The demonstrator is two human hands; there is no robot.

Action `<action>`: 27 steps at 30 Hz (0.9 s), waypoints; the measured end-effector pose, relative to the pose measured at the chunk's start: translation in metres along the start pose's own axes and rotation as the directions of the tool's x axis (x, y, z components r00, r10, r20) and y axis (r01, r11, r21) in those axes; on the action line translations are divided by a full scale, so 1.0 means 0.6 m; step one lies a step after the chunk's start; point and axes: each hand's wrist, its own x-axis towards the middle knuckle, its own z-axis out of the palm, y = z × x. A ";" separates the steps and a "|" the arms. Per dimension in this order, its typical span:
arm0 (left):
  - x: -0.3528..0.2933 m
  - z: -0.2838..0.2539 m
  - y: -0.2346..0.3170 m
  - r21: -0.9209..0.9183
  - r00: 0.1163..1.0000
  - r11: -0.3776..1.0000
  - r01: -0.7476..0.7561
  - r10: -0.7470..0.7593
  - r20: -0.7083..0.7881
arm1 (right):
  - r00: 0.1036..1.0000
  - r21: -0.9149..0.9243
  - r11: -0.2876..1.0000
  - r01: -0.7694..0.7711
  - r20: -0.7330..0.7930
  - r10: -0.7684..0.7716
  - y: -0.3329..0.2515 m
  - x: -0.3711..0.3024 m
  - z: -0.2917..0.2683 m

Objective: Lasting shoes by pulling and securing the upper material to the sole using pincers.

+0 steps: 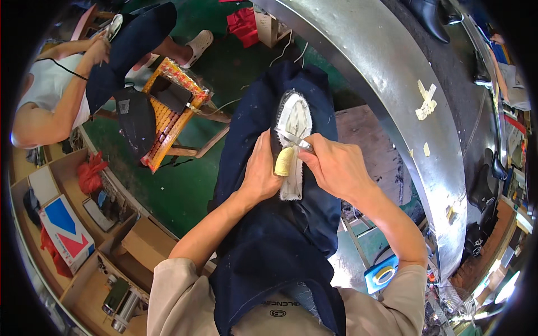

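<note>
A shoe with its pale underside (301,116) facing up lies lengthwise on my lap, with a dark side and a frayed, stitched-looking edge around the white bottom. My left hand (260,171) is closed around its left side, the thumb covered by a yellow wrap (284,161) and resting over the underside. In my closed right hand (339,168) is a short metal knife (292,139), its blade lying across the shoe's middle and pointing left. The handle is mostly hidden inside my fingers. A dark blue apron (263,241) covers my lap beneath the shoe.
A curved metal-edged bench (386,67) runs along my right, with dark shoes (481,187) beyond. On my left stand a wooden compartment box (120,232) and a small stool (174,112) carrying a dark bag. Another person (61,92) sits at the far left.
</note>
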 end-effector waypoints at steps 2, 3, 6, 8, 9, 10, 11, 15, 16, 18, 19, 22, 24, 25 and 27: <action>0.000 -0.005 0.007 0.026 0.996 0.997 0.073 -0.071 -0.052 | 0.998 -0.067 0.998 -0.015 0.059 0.019 0.005 0.001 0.020; -0.001 -0.015 0.010 0.019 0.995 0.995 0.099 -0.099 0.006 | 0.996 0.006 0.999 -0.037 0.077 0.036 0.008 0.001 0.022; 0.006 -0.027 0.003 -0.037 0.988 0.994 0.101 -0.096 0.124 | 0.917 0.264 0.885 -0.384 0.223 0.331 0.001 -0.014 -0.004; 0.019 -0.045 0.003 -0.185 0.969 0.975 0.119 -0.074 0.236 | 0.849 0.370 0.787 -0.494 0.402 0.344 -0.001 -0.035 -0.038; 0.019 -0.053 0.003 -0.137 0.970 0.982 0.128 -0.095 0.222 | 0.758 0.439 0.662 -0.607 0.569 0.317 0.003 -0.045 -0.047; 0.018 -0.053 0.007 -0.100 0.968 0.987 0.130 -0.104 0.227 | 0.749 0.431 0.651 -0.625 0.567 0.344 -0.002 -0.059 -0.039; 0.019 -0.046 0.004 -0.138 0.983 0.987 0.086 -0.062 0.174 | 0.870 0.303 0.886 -0.351 0.457 0.188 -0.010 -0.065 -0.011; -0.001 -0.038 -0.014 0.002 0.998 0.999 0.041 -0.041 0.047 | 0.943 0.022 1.000 -0.022 0.333 0.013 -0.034 -0.081 0.010; 0.001 -0.027 -0.008 -0.003 0.998 0.999 0.039 -0.039 0.051 | 0.931 0.003 0.995 -0.104 0.352 0.096 -0.029 -0.086 0.006; 0.004 -0.003 0.013 0.034 0.999 0.999 -0.002 0.004 -0.047 | 0.907 0.016 0.983 -0.181 0.389 0.160 -0.018 -0.094 0.007; -0.004 -0.002 0.027 -0.062 0.997 0.996 0.066 -0.068 -0.027 | 0.764 0.310 0.811 -0.496 0.600 0.238 -0.008 -0.089 0.006; -0.055 0.004 -0.003 -0.382 0.997 0.922 -0.065 0.080 0.023 | 0.538 0.435 0.456 -0.776 0.835 0.120 0.001 -0.083 -0.005; -0.058 0.009 -0.014 -0.393 0.997 0.918 -0.050 0.067 0.030 | 0.613 0.415 0.598 -0.686 0.772 0.168 -0.009 -0.080 -0.028; -0.052 0.008 -0.012 -0.302 0.995 0.949 -0.088 0.096 0.012 | 0.611 0.417 0.603 -0.680 0.777 0.151 -0.018 -0.083 -0.041; -0.044 -0.001 -0.013 -0.184 0.989 0.973 -0.139 0.145 0.018 | 0.839 0.290 0.848 -0.444 0.467 0.280 -0.030 -0.090 -0.055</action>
